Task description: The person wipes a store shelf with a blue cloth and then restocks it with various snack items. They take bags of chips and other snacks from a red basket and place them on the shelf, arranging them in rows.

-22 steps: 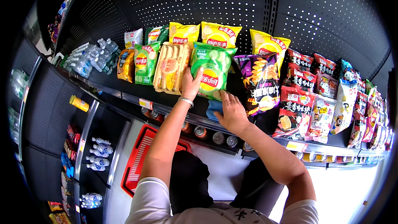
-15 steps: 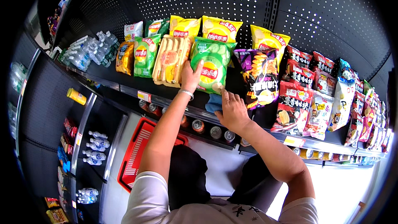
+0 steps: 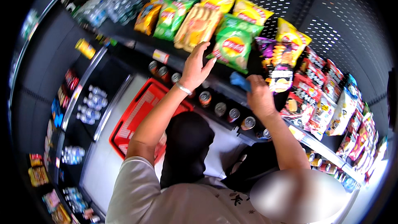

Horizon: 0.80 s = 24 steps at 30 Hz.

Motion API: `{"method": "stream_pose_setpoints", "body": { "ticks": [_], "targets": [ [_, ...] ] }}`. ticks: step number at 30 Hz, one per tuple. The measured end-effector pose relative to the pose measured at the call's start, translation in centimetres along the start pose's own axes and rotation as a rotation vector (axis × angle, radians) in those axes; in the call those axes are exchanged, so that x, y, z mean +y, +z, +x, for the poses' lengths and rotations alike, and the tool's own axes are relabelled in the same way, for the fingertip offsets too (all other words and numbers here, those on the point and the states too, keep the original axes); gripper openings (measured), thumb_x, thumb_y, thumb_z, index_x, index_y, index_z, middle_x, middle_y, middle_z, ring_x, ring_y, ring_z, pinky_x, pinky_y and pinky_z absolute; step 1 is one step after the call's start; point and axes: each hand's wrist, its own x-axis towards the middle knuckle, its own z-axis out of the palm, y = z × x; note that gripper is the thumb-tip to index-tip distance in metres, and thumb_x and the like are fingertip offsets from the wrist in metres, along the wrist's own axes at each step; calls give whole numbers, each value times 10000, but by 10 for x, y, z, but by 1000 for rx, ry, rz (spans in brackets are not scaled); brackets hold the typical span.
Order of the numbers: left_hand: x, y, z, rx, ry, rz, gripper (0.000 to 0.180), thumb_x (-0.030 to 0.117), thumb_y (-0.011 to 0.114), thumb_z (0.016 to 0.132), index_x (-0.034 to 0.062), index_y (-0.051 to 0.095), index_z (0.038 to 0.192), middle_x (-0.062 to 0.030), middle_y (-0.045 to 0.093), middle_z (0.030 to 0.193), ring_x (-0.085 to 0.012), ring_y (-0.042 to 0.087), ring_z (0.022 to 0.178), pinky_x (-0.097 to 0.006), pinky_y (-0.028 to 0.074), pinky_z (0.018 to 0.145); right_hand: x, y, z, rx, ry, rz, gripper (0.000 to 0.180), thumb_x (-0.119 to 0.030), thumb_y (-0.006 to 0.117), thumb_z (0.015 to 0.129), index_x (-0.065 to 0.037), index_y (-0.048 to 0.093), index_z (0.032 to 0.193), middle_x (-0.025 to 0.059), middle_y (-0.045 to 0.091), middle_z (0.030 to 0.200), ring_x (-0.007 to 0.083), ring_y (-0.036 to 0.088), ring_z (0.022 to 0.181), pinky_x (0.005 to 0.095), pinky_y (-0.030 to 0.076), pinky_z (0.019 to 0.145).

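Note:
My left hand is raised off the shelf front with fingers and thumb spread, holding nothing. It is just in front of a tan snack pack and a green chip bag, apart from both. Both packs stand upright on the black shelf. My right hand, slightly blurred, is at the shelf edge with its fingers bent around one end of a blue cloth. A purple and black snack bag stands just beyond that hand.
Yellow chip bags stand behind the front row, and red snack bags fill the right side. Water bottles lie at the far left. Below are several cans and a red basket on the floor.
The view has turned, so the shelf appears tilted and further up. My left hand has let go of the green chip bag and drawn back. My right hand remains with the blue cloth.

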Motion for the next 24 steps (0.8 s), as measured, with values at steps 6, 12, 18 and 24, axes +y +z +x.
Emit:
{"method": "stream_pose_setpoints", "body": {
  "ticks": [6,12,18,24],
  "targets": [
    [-78,-115,-215,55,-520,292,351,217,676,902,-1,612,1169,-196,662,1099,-343,640,1042,-401,510,891,-17,-6,-14,-203,16,-287,452,75,637,704,-82,575,1123,133,600,994,333,646,955,432,556,743],
    [-43,-98,-339,-447,-898,-27,401,302,682,910,-1,634,1169,-213,703,1016,-348,679,910,-424,527,816,4,-11,-27,-187,-49,-266,484,94,637,675,-52,618,1136,138,607,1053,336,628,1003,423,548,821],
    [-48,-60,-348,-455,-627,334,324,158,625,857,2,604,1139,-245,676,825,-428,662,765,-493,518,637,-18,-20,-16,151,-61,125,403,138,532,688,-23,656,1037,186,649,992,382,635,973,445,540,834],
    [-108,-57,-378,-491,-453,54,247,247,599,886,17,651,958,-197,662,730,-401,651,667,-460,466,525,-30,-84,-28,342,12,289,446,146,529,647,-61,660,1020,159,649,983,379,644,938,434,539,802]
  ]
}}
